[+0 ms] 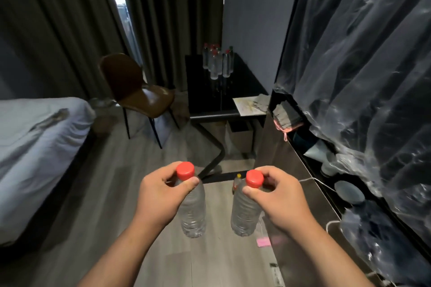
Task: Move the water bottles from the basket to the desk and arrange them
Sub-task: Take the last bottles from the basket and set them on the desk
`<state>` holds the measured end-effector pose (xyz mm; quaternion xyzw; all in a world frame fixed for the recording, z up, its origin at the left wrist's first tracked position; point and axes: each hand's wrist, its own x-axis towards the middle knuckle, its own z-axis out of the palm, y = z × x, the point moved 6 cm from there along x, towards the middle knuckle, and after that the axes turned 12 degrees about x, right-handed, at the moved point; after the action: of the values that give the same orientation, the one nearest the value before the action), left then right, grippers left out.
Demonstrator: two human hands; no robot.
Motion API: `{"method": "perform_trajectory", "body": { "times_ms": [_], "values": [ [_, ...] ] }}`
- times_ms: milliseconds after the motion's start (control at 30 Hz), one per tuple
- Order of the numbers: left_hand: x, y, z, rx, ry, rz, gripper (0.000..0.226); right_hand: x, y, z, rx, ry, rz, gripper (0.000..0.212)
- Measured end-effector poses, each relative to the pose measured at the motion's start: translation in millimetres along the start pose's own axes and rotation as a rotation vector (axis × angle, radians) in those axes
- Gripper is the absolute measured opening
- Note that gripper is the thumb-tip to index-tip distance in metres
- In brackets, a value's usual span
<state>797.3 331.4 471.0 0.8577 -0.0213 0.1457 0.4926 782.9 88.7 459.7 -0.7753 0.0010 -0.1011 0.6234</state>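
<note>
brown chair [140, 98] sits far left by the dark curtains [58, 18], bed [35, 147] with pale sheets on the left, clear plastic sheeting [361, 65] draped over shelves on the right, little pink slip [263, 242] on the near floor

There are two hands, the left hand [158, 193] and the right hand [279, 196]. They hold two clear plastic bottles with red caps, the left bottle [193, 212] and the right bottle [243, 212]. About six more bottles [215, 60] crowd one black bench [203, 91], too bunched to count surely. There is one brown chair [140, 95].
</note>
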Motion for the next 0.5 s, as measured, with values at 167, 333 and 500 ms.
{"method": "perform_trajectory", "body": {
  "times_ms": [167,333,500],
  "values": [
    [32.5,-10.6,-8.1,0.018,0.108,-0.063,0.031,55.6,1.3,18.9,0.015,-0.076,-0.028,0.028],
    [68.6,-34.4,-22.8,0.027,0.148,-0.092,0.048,100.6,2.2,56.4,0.032,-0.146,-0.017,0.025],
    [120.5,-70.3,-51.9,0.041,0.200,-0.098,0.048,150.4,-5.4,115.4,0.015,-0.220,-0.036,0.022]
  ]
}}
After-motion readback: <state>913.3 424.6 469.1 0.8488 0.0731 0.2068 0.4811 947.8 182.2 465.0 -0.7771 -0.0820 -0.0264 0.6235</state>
